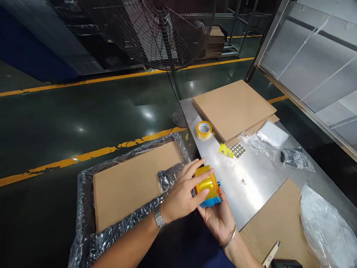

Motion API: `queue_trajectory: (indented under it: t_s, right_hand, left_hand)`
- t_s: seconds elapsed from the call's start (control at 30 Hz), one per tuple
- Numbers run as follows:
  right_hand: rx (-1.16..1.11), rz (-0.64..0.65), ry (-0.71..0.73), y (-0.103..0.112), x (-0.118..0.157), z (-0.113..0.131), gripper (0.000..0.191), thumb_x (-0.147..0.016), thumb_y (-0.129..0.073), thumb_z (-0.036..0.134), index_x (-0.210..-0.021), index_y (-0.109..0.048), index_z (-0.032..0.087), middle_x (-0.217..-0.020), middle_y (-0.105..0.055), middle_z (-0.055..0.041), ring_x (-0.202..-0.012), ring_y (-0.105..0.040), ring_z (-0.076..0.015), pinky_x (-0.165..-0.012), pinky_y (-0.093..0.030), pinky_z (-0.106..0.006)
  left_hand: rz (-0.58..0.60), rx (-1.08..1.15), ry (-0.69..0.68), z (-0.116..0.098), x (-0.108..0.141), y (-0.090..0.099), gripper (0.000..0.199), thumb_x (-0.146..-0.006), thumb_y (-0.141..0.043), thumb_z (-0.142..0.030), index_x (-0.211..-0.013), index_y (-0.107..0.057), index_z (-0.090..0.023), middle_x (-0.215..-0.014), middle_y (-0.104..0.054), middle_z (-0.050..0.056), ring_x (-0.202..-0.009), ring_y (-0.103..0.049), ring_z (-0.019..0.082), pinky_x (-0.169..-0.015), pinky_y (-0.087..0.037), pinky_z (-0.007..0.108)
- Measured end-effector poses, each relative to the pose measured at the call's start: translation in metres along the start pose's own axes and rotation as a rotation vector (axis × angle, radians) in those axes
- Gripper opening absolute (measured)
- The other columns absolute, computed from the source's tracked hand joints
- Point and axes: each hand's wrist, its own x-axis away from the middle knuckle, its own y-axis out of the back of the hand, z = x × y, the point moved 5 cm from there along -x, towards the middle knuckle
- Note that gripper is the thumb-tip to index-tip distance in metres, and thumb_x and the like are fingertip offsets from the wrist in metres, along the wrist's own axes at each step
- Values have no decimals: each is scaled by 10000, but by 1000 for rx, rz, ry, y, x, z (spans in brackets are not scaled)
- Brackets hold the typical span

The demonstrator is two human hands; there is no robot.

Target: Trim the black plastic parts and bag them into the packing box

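Observation:
A tape dispenser with a blue body (211, 201) and a roll of yellow tape (206, 184) is held in front of me, over the table's near-left edge. My right hand (219, 219) cups the dispenser from below and from the right, its fingers partly hidden behind it. From the left, my left hand (182, 191) reaches over the roll, fingers on its top and thumb on its near side. Past the dispenser, another roll of yellow tape (204, 128) lies on the metal table (231, 178).
Cardboard sheets (235, 106) lie stacked at the table's far end, near stickers (237, 150) and plastic bags (299, 159). A cutter knife (271, 254) rests on cardboard at the near right. To the left stands an open, plastic-wrapped carton (134, 186). A large fan (160, 33) stands beyond.

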Motion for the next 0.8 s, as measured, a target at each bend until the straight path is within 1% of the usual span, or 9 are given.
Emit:
queue_trajectory:
  t_s: [0.07, 0.1, 0.17, 0.3, 0.4, 0.47, 0.6, 0.8]
  right_hand:
    - [9, 12, -4, 0, 1, -2, 295, -856, -442, 346, -1054, -551, 156, -1020, -637, -60, -967, -572, -203, -790, -484, -371]
    - [16, 19, -1, 0, 1, -3, 292, -857, -440, 346, -1045, -556, 155, -1020, -637, -64, -971, -571, -209, -784, -485, -374]
    - [27, 23, 18, 1, 3, -3, 284, -853, -450, 345, -1037, -559, 158, -1010, -640, -65, -957, -576, -210, -765, -490, -375]
    - [42, 3, 41, 2, 8, -1, 326, -844, -468, 354, -1095, -527, 155, -1036, -628, -72, -940, -580, -204, -734, -498, -359]
    - [55, -18, 76, 2, 10, 1, 333, -844, -471, 347, -1116, -515, 162, -1062, -619, -72, -935, -583, -193, -758, -494, -361]
    - [71, -40, 102, 3, 11, 2, 314, -835, -490, 334, -1098, -528, 166, -1040, -630, -66, -910, -593, -185, -769, -493, -362]
    - [91, -70, 123, 4, 12, 3, 275, -837, -488, 326, -1048, -557, 165, -944, -663, -52, -832, -616, -168, -741, -503, -342]
    - [103, -61, 93, 5, 12, 1, 281, -828, -494, 345, -1019, -573, 153, -944, -666, -68, -835, -620, -181, -719, -512, -349]
  left_hand:
    - [140, 46, -12, -5, -6, -3, 432, -723, -529, -184, -1147, -522, -267, -1356, -365, 26, -1254, -276, 233, -1040, -270, 410]
    - [179, 62, -2, -7, -9, -3, 414, -704, -536, -164, -1107, -545, -259, -1339, -391, 22, -1243, -299, 227, -1038, -279, 400]
    - [209, 78, 28, -9, -12, -3, 373, -675, -540, -137, -1032, -572, -243, -1314, -420, 23, -1214, -347, 214, -1028, -302, 378]
    - [222, 82, 77, -12, -14, -3, 311, -654, -542, -141, -950, -588, -226, -1314, -427, 36, -1199, -384, 197, -1015, -321, 350]
    - [210, 99, 102, -12, -13, -5, 310, -641, -542, -139, -934, -597, -222, -1333, -421, 47, -1223, -368, 192, -1023, -311, 343]
    - [197, 124, 116, -10, -13, -7, 308, -634, -531, -123, -915, -609, -222, -1325, -436, 46, -1231, -365, 185, -1028, -307, 338]
    - [201, 170, 130, -5, -12, -11, 317, -635, -516, -110, -904, -632, -232, -1307, -458, 24, -1224, -382, 186, -1022, -326, 345]
    - [215, 175, 116, -5, -12, -9, 337, -657, -525, -135, -963, -629, -232, -1323, -434, 19, -1225, -379, 190, -1026, -322, 343]
